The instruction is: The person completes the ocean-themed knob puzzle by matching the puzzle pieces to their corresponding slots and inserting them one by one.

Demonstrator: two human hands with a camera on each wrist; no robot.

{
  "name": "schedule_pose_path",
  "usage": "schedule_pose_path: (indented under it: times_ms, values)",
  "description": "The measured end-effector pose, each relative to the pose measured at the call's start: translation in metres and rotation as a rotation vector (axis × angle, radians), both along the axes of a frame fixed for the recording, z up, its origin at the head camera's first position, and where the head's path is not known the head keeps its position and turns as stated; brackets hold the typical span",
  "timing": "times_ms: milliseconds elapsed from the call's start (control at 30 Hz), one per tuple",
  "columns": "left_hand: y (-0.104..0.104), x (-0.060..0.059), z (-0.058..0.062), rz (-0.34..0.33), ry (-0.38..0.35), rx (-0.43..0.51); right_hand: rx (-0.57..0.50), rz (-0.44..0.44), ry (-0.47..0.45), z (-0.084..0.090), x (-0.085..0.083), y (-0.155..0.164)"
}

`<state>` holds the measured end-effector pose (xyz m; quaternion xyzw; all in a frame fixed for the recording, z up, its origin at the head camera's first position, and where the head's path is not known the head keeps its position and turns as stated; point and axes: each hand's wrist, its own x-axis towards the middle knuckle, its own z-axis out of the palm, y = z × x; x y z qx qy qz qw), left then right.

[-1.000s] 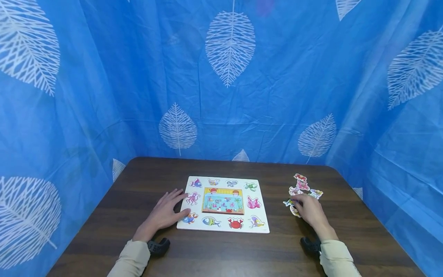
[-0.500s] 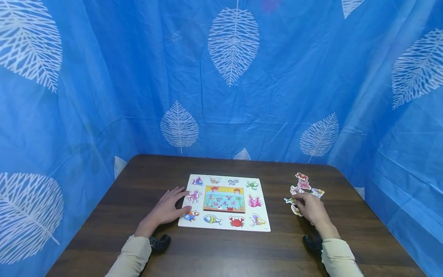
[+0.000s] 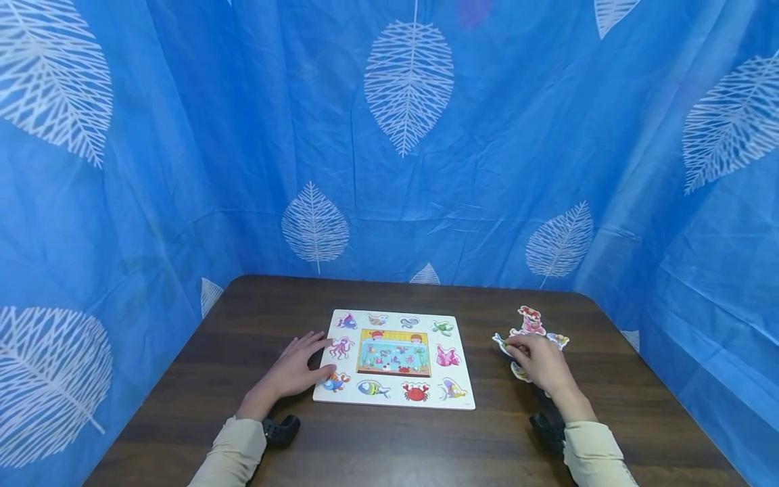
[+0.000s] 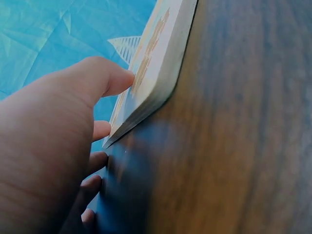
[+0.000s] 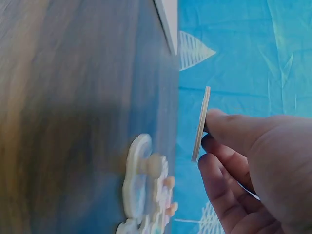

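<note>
A white puzzle board [image 3: 394,399] with printed sea animals and an aquarium picture in its middle lies flat on the table. My left hand [image 3: 295,366] rests at its left edge, thumb and index finger touching the top, the other fingers beside it; the left wrist view shows the thumb [image 4: 114,80] on the board's face. To the right, my right hand [image 3: 544,365] pinches a thin fish-shaped puzzle piece [image 5: 201,124], held above the table; its knob is hidden by the fingertips. Beneath and behind this hand lie several loose puzzle pieces [image 3: 532,325], partly covered.
Loose pieces with wooden knobs [image 5: 155,165] lie in a cluster in the right wrist view. The dark wooden table [image 3: 389,439] reaches to a blue curtain [image 3: 389,176] with white leaf prints at the back and sides.
My right hand has lifted the fish puzzle piece off the cluster, moving it slightly up and left and turning it. The left hand stays on the board.
</note>
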<state>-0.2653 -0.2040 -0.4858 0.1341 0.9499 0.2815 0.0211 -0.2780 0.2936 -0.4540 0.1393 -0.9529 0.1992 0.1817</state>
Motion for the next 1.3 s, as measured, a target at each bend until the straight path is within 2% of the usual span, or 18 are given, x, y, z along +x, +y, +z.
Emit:
schedule_pose_path:
  times_ms: [433, 667, 833, 1067, 1300]
  values:
    - [0.001, 0.001, -0.003, 0.0, 0.008, 0.007, -0.04, -0.025, -0.074, 0.005, 0.005, -0.031]
    - [0.001, 0.002, -0.002, 0.005, 0.008, 0.009, -0.036, 0.022, -0.115, 0.005, 0.006, -0.052]
    - [0.001, 0.004, -0.001, 0.003, 0.009, 0.009, -0.034, 0.016, -0.145, 0.005, 0.009, -0.067]
    - [0.0, 0.004, -0.002, 0.0, 0.018, 0.006, -0.037, 0.016, -0.128, 0.0, 0.011, -0.087]
    - [-0.001, 0.005, -0.004, 0.001, 0.023, 0.002, -0.071, 0.051, -0.118, -0.001, 0.014, -0.108]
